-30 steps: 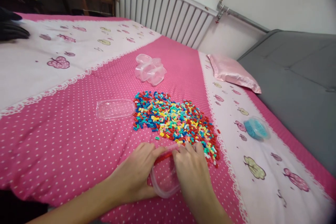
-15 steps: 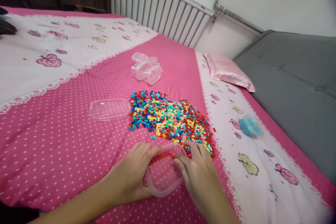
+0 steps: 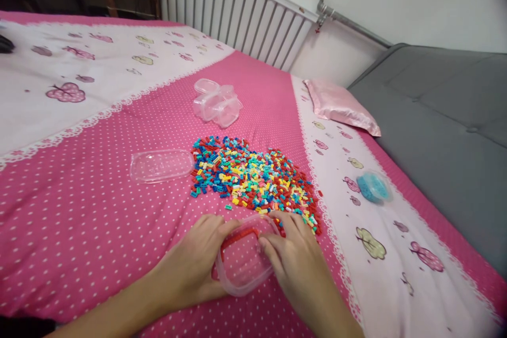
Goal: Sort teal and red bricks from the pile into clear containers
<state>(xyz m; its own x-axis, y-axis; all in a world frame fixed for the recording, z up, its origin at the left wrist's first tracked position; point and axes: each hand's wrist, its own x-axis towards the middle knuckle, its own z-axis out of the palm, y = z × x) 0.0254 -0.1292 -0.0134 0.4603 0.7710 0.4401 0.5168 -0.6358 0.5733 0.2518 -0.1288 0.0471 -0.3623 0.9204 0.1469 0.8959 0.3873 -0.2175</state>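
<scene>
A clear plastic container [image 3: 245, 269] is tilted between my hands above the pink bedspread. A line of small red toy bricks [image 3: 241, 235] runs along its inner far side and left corner. My left hand [image 3: 202, 261] grips the container's left side, with the fingers partly hidden. At the far right rim my right hand [image 3: 291, 245] is closed, its thumb inside the container by the end of the red line. Whether a brick sits between those fingertips I cannot tell. Just beyond lies a pile of many-coloured toy bricks [image 3: 253, 174].
A clear plastic lid [image 3: 161, 165] lies left of the pile. Several clear containers [image 3: 217, 103] are grouped behind it. A container with blue contents [image 3: 373, 187] stands on the right. Farther off are a pink pillow [image 3: 343, 105], a grey headboard [image 3: 443, 116] and a white radiator [image 3: 237, 10].
The view has shifted slightly, so everything sits a little more to the left. Both hands keep their hold on the container, and the right fingers have hardly moved at its far rim.
</scene>
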